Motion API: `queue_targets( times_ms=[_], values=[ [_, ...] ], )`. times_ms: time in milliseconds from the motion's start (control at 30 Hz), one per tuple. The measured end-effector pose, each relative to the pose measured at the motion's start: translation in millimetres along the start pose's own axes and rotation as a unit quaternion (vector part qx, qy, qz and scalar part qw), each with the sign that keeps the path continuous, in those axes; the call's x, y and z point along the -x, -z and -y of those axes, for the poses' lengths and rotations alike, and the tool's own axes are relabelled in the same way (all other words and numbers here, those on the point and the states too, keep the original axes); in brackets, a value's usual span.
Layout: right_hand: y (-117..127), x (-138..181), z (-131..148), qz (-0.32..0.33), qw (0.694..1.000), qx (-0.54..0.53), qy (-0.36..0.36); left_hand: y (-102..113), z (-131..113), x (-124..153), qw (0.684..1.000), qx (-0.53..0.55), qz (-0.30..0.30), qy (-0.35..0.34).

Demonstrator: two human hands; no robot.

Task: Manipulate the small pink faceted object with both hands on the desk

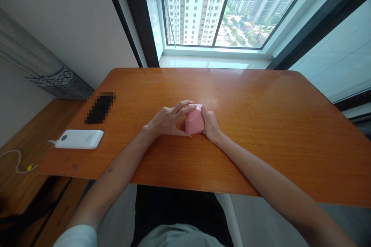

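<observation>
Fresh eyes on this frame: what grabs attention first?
A small pink object, held between the left hand and right hand at the middle of the wooden table. Next, a white power bank near the table's left edge, and tall apartment towers through the window beyond.

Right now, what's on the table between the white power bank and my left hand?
Nothing: the head view shows only bare tabletop between the white power bank and the left hand, which grips the pink object.
</observation>
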State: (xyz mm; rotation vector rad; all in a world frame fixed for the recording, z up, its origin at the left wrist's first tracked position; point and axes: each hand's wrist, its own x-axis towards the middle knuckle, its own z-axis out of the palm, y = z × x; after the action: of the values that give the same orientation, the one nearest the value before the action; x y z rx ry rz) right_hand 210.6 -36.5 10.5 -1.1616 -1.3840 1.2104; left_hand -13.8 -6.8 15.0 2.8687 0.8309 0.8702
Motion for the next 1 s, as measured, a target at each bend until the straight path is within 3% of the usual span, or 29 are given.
queue_targets(
  times_ms=[333,733,1000],
  values=[
    [2,-3,-5,0.005,1.0,-0.008,0.005,0,0,1,0.996,-0.062,-0.057,-0.015],
    [4,-7,-23,0.002,0.999,-0.032,0.005,3,-8,-5,0.997,0.042,-0.045,0.041],
    [5,-3,-10,0.02,0.997,0.047,0.05,4,-7,-9,0.968,0.199,0.003,0.155]
  ],
)
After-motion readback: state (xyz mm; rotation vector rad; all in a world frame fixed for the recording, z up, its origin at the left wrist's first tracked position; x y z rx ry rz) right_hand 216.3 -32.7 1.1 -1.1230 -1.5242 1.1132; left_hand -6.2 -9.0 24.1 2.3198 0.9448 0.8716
